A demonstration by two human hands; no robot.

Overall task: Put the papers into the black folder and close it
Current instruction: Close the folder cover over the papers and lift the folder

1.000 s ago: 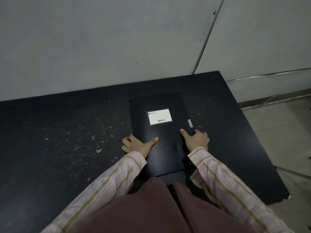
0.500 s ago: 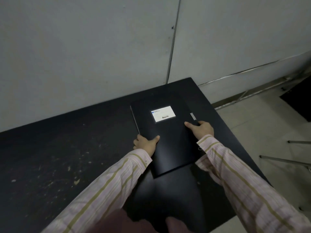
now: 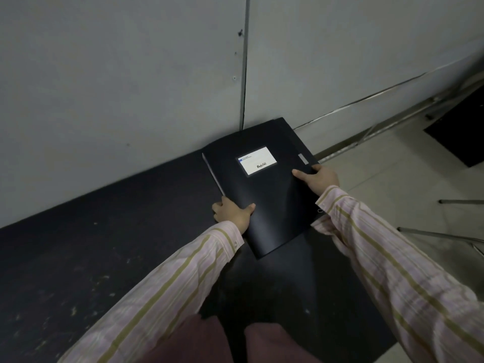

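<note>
Folder (image 3: pixel 272 195) is closed, front cover up, and sits at the far right end of the black table (image 3: pixel 110 244), its far corner close to the grey wall (image 3: pixel 131 74). It lies skewed, long edges running from near-left to far-right. White label (image 3: pixel 257 161) on the cover, blue mark at its top left, dark printed word near the bottom; too small to read. A thin pale line shows along the folder's left edge, likely paper edges, but I cannot tell for sure.

My left hand (image 3: pixel 233 212) grips the folder's left edge near the lower half: thumb on top of the cover, fingers curled below the edge. My right hand (image 3: pixel 320 178) grips the right edge higher up, thumb pressed flat on the cover, fingers wrapped around the side. Small grey tab (image 3: pixel 303 158) on the right edge just beyond that hand.

Both sleeves (image 3: pixel 183 279) striped pink with olive lines, cuffs buttoned. Table surface scuffed, pale flecks on the left part. Light tiled floor (image 3: pixel 392 179) to the right of the table, thin metal legs (image 3: pixel 445 234) standing there.
</note>
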